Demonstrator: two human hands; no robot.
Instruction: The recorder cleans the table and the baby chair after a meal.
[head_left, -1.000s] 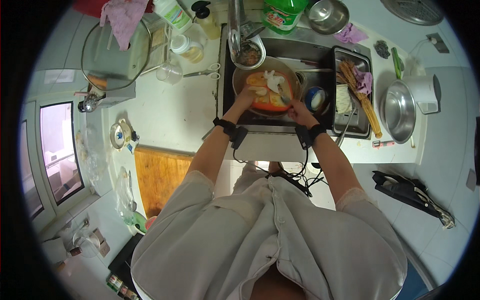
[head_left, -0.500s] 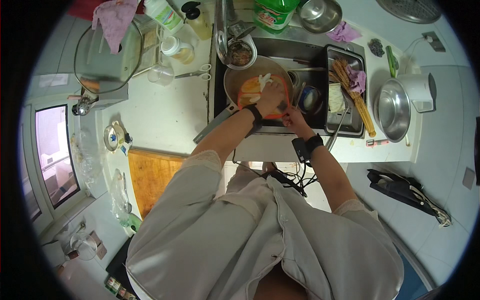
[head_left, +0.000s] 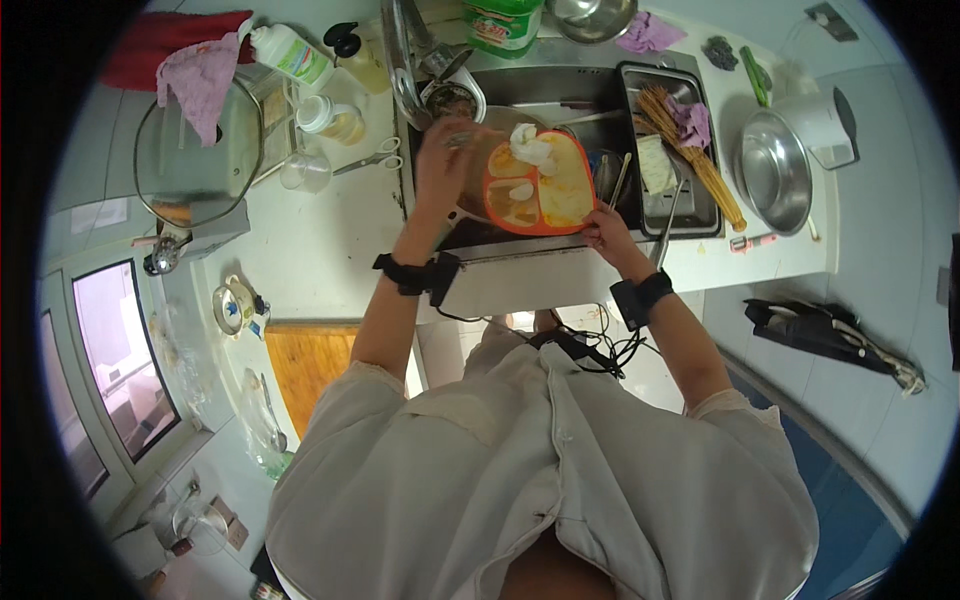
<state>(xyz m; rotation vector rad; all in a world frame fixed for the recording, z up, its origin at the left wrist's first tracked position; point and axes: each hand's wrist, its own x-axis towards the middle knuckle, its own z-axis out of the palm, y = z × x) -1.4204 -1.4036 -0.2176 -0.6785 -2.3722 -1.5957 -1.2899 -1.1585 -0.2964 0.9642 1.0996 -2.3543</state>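
The left hand (head_left: 443, 168) had moved beside the scrap basket (head_left: 480, 105), its blurred grip unclear, so the right hand (head_left: 608, 234) alone gripped the divided plate (head_left: 563, 192).

Scissors (head_left: 378, 157) left of sink (head_left: 545, 88); plate (head_left: 565, 195) apparently over pan (head_left: 476, 190).

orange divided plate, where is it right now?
Head view, upper centre: the orange divided plate is over the sink, its lower right corner in the right hand; the blurred left hand is to its left.
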